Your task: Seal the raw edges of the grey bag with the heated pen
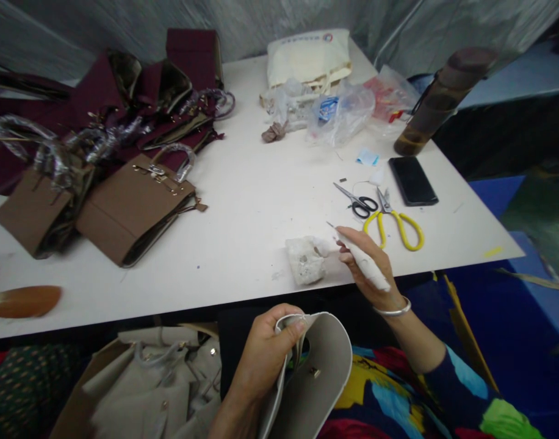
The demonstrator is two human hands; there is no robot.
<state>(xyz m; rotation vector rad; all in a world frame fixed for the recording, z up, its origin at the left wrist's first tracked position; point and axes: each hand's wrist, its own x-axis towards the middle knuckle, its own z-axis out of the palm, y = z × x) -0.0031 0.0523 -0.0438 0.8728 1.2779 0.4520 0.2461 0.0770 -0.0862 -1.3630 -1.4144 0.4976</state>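
Observation:
My left hand [270,350] grips the rim of a light grey handbag [323,372] in my lap, thumb inside its mouth. The bag gapes open, and a small metal fitting shows on its inner wall. In my right hand [373,274] is a white-wrapped tool [364,262] with a thin metal tip that points up and left. Just left of that hand, a stained whitish block [304,262] lies near the table's front edge. Yellow-handled scissors [401,225] and black-handled scissors [362,204] rest beyond the right hand.
Brown handbags [130,207] and maroon handbags [100,91] crowd the table's left. A phone [413,181], a dark bottle [444,100], plastic bags [343,113] and a cream cloth bag [307,58] stand right and back. More grey bags [146,384] lie below the edge at left.

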